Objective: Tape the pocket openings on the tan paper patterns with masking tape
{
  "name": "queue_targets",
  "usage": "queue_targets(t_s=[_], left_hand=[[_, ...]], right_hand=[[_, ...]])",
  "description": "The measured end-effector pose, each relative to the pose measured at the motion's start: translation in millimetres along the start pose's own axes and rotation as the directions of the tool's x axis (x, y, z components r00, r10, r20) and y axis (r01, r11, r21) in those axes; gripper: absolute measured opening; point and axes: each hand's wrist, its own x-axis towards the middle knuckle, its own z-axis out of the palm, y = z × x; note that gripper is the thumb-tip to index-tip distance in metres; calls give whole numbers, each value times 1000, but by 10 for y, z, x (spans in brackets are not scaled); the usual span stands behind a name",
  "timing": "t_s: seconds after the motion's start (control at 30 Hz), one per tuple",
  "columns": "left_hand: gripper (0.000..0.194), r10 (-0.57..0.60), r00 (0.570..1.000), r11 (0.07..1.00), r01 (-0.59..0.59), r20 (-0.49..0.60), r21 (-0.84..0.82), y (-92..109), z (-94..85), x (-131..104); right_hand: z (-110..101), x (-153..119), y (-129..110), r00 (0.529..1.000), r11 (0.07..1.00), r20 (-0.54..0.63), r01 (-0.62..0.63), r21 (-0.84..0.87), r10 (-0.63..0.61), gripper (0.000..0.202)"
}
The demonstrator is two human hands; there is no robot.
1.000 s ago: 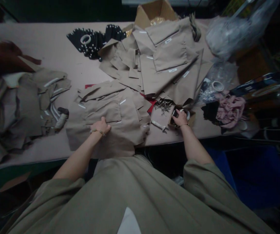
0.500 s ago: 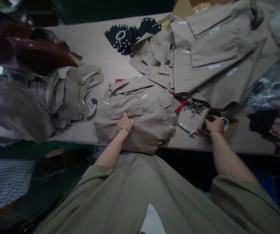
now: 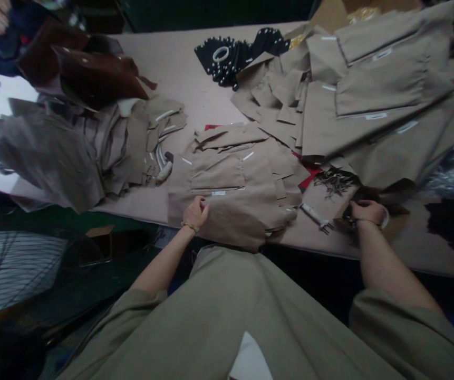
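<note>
My left hand (image 3: 195,214) rests on a stack of khaki cut fabric pieces (image 3: 234,216), its thumb and forefinger a little apart with nothing seen between them. Just beyond its fingertips lies a small white label (image 3: 218,193), below a pocket piece (image 3: 219,173) on the stack. My right hand (image 3: 370,212) reaches into a small open cardboard box (image 3: 398,220) at the table's front edge. Its fingertips are hidden in the dark inside of the box. Beside that wrist shows part of a white ring-shaped roll (image 3: 386,217). Thread snips (image 3: 316,217) lie left of the box.
Larger khaki pieces (image 3: 380,89) cover the back right, with a pile of dark clips (image 3: 335,182) before them. Black studded fabric (image 3: 227,58) lies at the back. On the left are more khaki pieces (image 3: 112,148) and brown leather-like material (image 3: 96,74).
My left hand has slid toward me and left, off the pocket's lower edge, and the white label now shows there. My right hand stays at the box. The view has shifted left.
</note>
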Motion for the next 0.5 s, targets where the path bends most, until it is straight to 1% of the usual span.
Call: queue_targets(t_s=[0.03,0.07,0.17,0.23,0.33,0.43,0.47,0.5], left_hand=[[29,2,1000,1000,-2,0,-18,-26,26,-50],[28,7,1000,999,-7,1,-36,-39,56,-91],[26,31,1000,997,-31,0,-74,-44,136,-180],[25,45,999,996,-45,-3,-81,-47,160,-220],[24,51,999,996,-51,-7,-75,-66,140,-261],[24,38,999,997,-38,-3,-67,-99,80,-282],[24,39,999,997,-39,-2,-66,-109,58,-286],[24,42,999,997,-43,-3,-66,-113,37,-290]], right_hand=[[-15,-6,-15,998,998,44,-54,32,52,39],[-37,-12,-23,996,996,55,-67,58,64,39],[-116,-34,4,997,992,50,-64,108,59,37],[-163,-66,52,998,991,34,-53,125,49,34],[-217,-139,122,999,985,5,-38,168,37,30],[-285,-188,170,998,962,10,-61,268,61,28],[-320,-191,179,999,956,-17,-24,293,30,26],[-361,-193,181,998,954,-63,39,298,-21,25]])
